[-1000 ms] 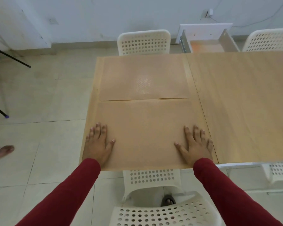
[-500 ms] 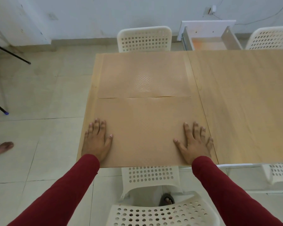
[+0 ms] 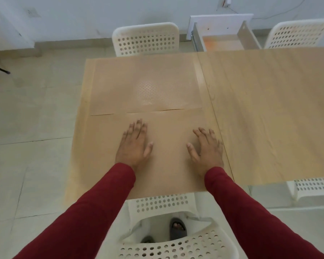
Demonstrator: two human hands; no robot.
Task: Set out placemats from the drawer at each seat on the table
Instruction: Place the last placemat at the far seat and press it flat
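Tan placemat lies under left hand and right hand, both flat

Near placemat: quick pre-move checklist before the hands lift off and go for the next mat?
1. Near placemat lies flat on the table: ok.
2. Left hand and right hand hold nothing, fingers spread flat on the mat: ok.
3. Near mat meets the far placemat at the seam; overlap or butt joint: cannot tell.
4. Near mat in front of the near chair: ok.
5. Drawer open for the next mat: ok; more mats inside: cannot tell.
6. Right half of the table, by the far right chair, has a mat: not ok.
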